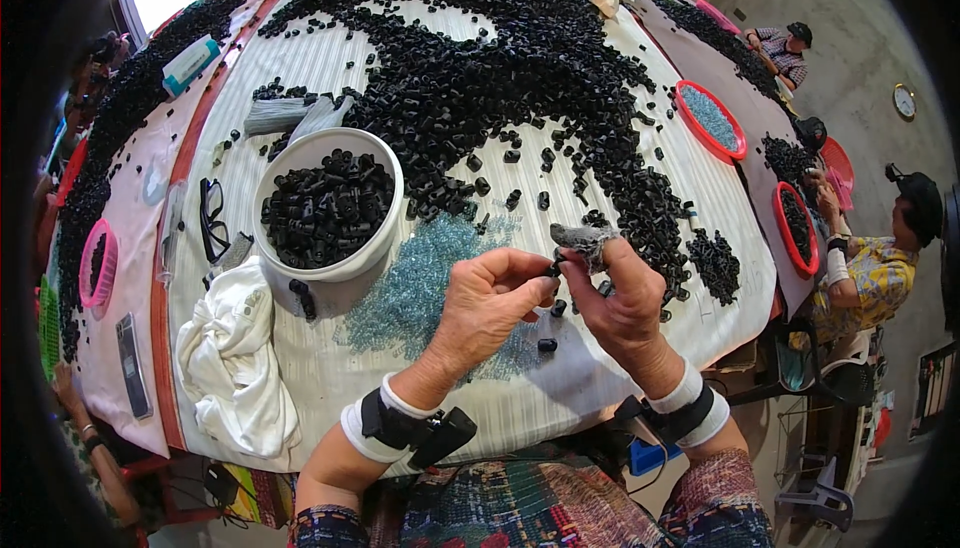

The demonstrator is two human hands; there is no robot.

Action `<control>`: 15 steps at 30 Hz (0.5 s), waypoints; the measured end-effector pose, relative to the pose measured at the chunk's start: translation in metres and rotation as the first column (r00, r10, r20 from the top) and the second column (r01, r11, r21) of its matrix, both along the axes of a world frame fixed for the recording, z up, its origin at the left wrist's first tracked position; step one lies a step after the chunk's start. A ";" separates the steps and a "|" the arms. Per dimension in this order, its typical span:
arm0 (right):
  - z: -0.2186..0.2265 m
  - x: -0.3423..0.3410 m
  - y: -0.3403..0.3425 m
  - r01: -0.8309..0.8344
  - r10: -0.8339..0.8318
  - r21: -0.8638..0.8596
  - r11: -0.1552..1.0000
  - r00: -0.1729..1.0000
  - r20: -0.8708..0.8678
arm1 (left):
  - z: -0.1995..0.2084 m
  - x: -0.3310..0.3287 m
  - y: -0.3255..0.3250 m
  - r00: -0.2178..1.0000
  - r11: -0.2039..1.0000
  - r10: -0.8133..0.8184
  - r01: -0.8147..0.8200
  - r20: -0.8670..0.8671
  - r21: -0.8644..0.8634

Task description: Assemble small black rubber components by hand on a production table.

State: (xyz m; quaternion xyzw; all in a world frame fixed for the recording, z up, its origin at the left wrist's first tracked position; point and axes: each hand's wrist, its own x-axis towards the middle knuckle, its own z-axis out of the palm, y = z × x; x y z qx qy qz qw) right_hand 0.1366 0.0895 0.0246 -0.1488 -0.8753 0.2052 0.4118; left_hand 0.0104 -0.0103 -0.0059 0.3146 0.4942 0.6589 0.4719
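My left hand (486, 300) and my right hand (628, 306) meet over the front of the table. The right thumb and fingers pinch a small black plastic part (557, 266), mostly covered by the fingertips. A grey cloth wrap (584, 241) sits around a right fingertip. My left thumb and forefinger are pressed together beside that part; what they hold is too small to make out. Below and left of the left hand spreads a pile of small clear bluish pieces (405, 283). Loose black parts (546, 345) lie under the hands.
A white bowl (392, 210) holds black parts. A large black heap (450, 78) covers the far table. White cloth (238, 358), glasses (211, 220) and grey bundled strips (275, 116) lie left. Red-rimmed trays (741, 136) stand right, where a person (868, 268) works.
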 end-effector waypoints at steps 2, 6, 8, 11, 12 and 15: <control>-0.001 0.000 0.000 -0.003 0.003 0.024 1.000 1.000 0.006 | 0.000 0.000 0.000 1.000 1.000 0.000 0.000 -0.004 -0.009; 0.001 0.000 -0.002 -0.010 0.008 0.078 0.997 0.999 0.035 | 0.002 0.000 -0.001 1.000 1.000 0.009 -0.010 -0.025 -0.019; 0.001 -0.002 -0.001 -0.018 0.015 0.095 0.995 0.999 0.036 | 0.001 0.000 0.000 0.999 1.000 0.014 -0.015 -0.029 -0.024; 0.001 -0.002 -0.003 -0.020 0.013 0.110 0.994 0.998 0.057 | 0.000 0.000 0.001 0.999 0.999 0.023 -0.024 -0.023 -0.033; 0.001 -0.001 -0.004 -0.010 0.002 0.110 0.994 0.997 0.078 | 0.000 0.000 0.000 1.000 0.999 0.024 -0.024 -0.012 -0.035; 0.002 0.001 -0.006 -0.042 0.031 0.098 0.994 0.993 0.110 | 0.000 0.003 0.000 0.999 0.998 0.033 -0.034 -0.007 -0.059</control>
